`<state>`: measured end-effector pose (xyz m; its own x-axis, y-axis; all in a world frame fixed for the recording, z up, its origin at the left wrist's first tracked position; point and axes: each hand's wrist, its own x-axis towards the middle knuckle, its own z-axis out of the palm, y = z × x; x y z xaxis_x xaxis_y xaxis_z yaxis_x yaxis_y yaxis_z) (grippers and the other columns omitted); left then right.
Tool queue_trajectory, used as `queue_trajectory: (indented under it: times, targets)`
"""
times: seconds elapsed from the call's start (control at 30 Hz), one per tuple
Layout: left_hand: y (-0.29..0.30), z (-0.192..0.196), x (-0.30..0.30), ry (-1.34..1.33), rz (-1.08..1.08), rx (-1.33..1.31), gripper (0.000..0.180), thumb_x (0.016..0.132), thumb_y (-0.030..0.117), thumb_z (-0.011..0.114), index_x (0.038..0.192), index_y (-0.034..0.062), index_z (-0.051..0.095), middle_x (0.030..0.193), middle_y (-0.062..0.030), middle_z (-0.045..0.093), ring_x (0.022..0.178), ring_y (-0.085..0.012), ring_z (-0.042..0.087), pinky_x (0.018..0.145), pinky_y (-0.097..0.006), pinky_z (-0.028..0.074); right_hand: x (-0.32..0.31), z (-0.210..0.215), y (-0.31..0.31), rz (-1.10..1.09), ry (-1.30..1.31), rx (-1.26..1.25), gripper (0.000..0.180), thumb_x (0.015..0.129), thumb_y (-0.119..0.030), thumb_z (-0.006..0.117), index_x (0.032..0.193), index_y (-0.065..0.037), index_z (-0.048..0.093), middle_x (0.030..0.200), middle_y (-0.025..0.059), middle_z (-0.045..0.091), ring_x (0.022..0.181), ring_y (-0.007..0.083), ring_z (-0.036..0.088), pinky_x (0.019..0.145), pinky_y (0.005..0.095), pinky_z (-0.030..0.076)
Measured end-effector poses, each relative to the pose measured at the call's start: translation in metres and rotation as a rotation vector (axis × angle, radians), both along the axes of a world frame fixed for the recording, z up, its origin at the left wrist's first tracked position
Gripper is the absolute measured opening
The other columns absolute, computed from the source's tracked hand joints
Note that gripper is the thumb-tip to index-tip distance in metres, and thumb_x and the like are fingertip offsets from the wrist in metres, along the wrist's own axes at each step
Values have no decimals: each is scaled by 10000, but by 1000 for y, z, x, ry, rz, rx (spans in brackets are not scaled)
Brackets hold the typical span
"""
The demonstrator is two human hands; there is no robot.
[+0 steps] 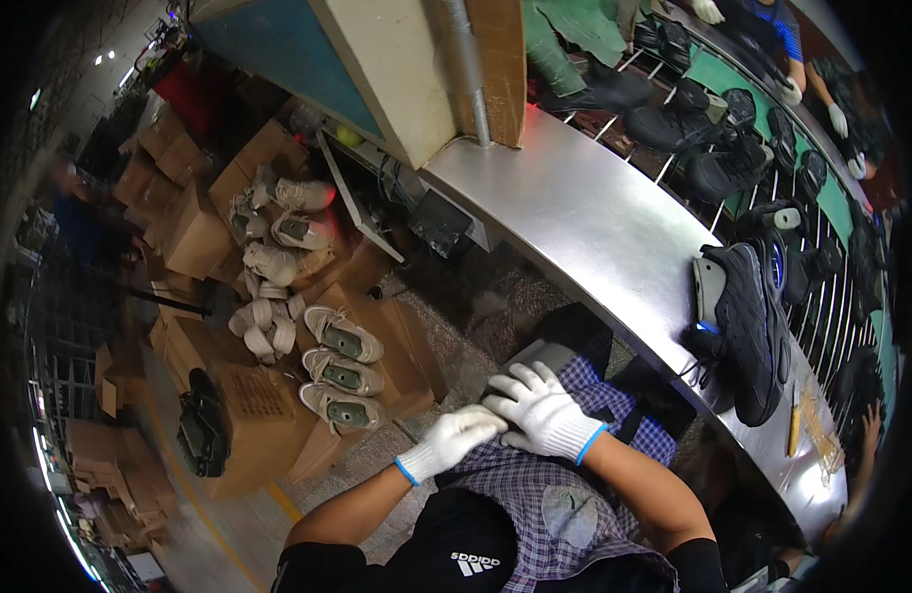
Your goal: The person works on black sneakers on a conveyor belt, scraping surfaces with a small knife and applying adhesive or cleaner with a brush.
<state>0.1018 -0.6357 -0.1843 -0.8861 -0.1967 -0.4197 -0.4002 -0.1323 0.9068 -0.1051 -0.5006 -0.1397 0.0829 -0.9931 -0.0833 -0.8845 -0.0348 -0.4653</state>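
Note:
My left hand (451, 442), in a white knit glove with a blue cuff edge, meets my right hand (547, 410) above the checked apron (496, 484). The left fingers are pressed together against the palm side of the right glove; whatever they pinch is hidden. Gloved the same way, my right hand has its fingers stretched out and partly spread, and I see nothing held in it. Nearest on the right, a pair of black sneakers (747, 331) rests on the metal bench (594, 188), away from both hands.
Beige shoes (342, 376) lie on cardboard boxes (407, 366) to the left. A dark green shoe (204, 425) hangs at another box. Beyond the bench, black shoes (723, 173) sit on a rack. A yellow-handled tool (795, 427) lies on the bench. Other people work across the rack.

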Motion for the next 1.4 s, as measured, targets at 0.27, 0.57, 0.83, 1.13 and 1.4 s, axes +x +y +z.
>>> queue_trajectory:
  times: [0.27,0.57,0.83,1.13,1.4]
  targets:
    - [-3,-40,38,-84,-85,-719,243,1002,164,650,1195,52,746,1330,-153,669,1219,-324,645,1062,-413,521,15,-13,48,-105,-101,8,366,969,-475,713,905,-114,722,713,96,707,650,305,713,633,436,578]
    - [13,-133,-17,-144,83,-423,611,1040,246,494,1637,165,396,1718,-135,284,1582,-356,263,1295,-404,298,17,-5,56,-324,-295,111,423,979,-509,705,946,-89,732,777,132,740,670,324,732,610,425,572]
    - [-12,-115,-51,-271,2,-573,672,1055,378,498,1675,174,340,1717,-157,332,1517,-372,419,1238,-416,388,18,-1,63,-447,-389,180,386,990,-472,712,1054,-91,726,922,143,772,806,335,763,725,435,602]
    - [-39,38,61,-131,-190,-1016,429,1024,376,666,1346,95,699,1255,-173,747,1066,-354,743,888,-436,612,6,6,68,-496,-533,160,389,994,-409,697,1165,-61,731,1088,187,760,1005,357,747,882,432,593]
    - [-51,111,68,-250,492,125,515,1127,282,498,1422,-139,520,1180,-225,731,952,-283,781,692,-326,661,14,13,22,-587,-581,-149,479,991,-369,726,1342,-52,650,1193,196,722,1134,357,711,1014,433,553]
